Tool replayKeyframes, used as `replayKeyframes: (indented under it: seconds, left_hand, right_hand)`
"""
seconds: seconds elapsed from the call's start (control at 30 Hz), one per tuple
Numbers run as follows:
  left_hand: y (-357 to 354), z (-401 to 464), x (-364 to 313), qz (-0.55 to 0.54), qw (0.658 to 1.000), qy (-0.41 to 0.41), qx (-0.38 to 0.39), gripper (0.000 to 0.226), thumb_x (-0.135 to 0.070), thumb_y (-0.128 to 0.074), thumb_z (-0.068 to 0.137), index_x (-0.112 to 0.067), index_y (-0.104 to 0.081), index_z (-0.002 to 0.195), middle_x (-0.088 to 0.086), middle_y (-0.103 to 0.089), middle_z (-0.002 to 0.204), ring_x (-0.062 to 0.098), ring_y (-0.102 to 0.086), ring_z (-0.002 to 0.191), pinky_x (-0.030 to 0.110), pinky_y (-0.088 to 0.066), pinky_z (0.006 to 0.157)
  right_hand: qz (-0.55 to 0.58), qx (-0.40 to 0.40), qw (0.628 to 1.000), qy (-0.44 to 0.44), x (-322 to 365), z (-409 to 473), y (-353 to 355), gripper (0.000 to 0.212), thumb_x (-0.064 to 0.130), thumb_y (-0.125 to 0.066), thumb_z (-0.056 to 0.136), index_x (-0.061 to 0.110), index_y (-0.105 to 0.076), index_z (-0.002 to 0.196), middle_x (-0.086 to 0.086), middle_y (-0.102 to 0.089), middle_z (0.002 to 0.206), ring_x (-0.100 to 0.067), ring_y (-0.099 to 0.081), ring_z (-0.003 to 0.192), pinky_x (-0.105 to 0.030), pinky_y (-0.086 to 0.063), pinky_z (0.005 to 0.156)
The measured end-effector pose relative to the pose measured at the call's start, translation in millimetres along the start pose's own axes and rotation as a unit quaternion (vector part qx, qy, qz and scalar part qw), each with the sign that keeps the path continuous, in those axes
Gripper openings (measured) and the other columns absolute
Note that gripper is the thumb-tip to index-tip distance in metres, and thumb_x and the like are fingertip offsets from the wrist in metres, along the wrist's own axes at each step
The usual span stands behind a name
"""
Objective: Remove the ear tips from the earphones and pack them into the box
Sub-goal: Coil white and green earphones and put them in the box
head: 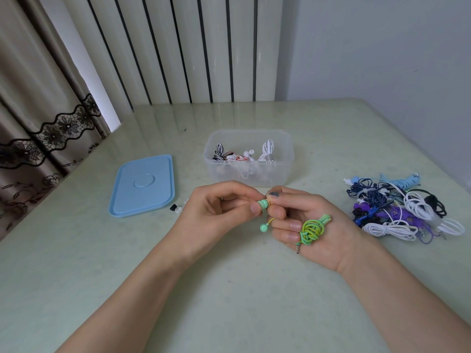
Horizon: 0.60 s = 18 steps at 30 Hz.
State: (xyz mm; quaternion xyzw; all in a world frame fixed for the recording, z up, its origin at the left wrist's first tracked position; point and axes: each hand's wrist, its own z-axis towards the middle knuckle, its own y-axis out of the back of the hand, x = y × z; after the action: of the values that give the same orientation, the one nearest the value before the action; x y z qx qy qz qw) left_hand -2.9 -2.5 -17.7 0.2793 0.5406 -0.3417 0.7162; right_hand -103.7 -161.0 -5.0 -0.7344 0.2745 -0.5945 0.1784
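Note:
My right hand (309, 225) holds a pair of green earphones, its coiled green-and-yellow cable (312, 229) lying in the palm. One mint-green earbud (263, 204) is pinched between the thumbs and forefingers of both hands. My left hand (216, 212) grips that earbud's tip end. The second earbud (263, 227) hangs loose below on its wire. The clear plastic box (285, 171) stands just behind my hands, open, with several white, black and red earphones inside.
The blue lid (142, 186) lies flat left of the box. Small black and white ear tips (177, 208) lie by its right corner. A pile of tangled earphones (405, 208) in white, blue, purple and black sits at the right. A curtain hangs past the table's left edge.

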Motion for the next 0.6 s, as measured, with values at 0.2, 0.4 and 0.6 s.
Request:
replayKeyframes:
  seconds: [0.2,0.4,0.6]
  left_hand:
    - [-1.5,0.5,0.9,-0.014,1.0,0.0,0.002,0.02,-0.008,-0.067,0.087,0.006,-0.068,0.101,0.009,-0.078,0.091,0.015,-0.074,0.087,0.022,-0.055,0.084]
    - [-2.0,0.9,0.8,-0.016,1.0,-0.003,-0.005,0.021,-0.013,-0.067,0.085,0.004,-0.068,0.099,0.005,-0.077,0.087,0.014,-0.072,0.085,0.022,-0.054,0.083]
    - [-3.3,2.9,4.8,-0.006,1.0,-0.001,-0.018,0.014,-0.014,-0.074,0.09,-0.001,-0.069,0.095,0.006,-0.075,0.084,0.013,-0.069,0.082,0.022,-0.054,0.081]
  right_hand:
    - [-0.002,-0.001,1.0,0.002,-1.7,0.5,0.1,0.007,0.011,-0.061,0.078,0.01,-0.055,0.076,-0.002,-0.051,0.058,-0.006,-0.029,0.036,-0.019,-0.024,0.038]
    - [-0.005,-0.001,1.0,-0.001,-2.2,1.5,-0.3,0.007,0.011,-0.061,0.08,0.011,-0.058,0.074,-0.003,-0.052,0.06,-0.006,-0.029,0.037,-0.019,-0.025,0.038]
    - [-0.009,0.001,1.0,-0.005,-2.6,1.8,0.6,0.005,0.011,-0.059,0.082,0.011,-0.055,0.079,-0.003,-0.053,0.062,-0.006,-0.029,0.037,-0.019,-0.025,0.039]
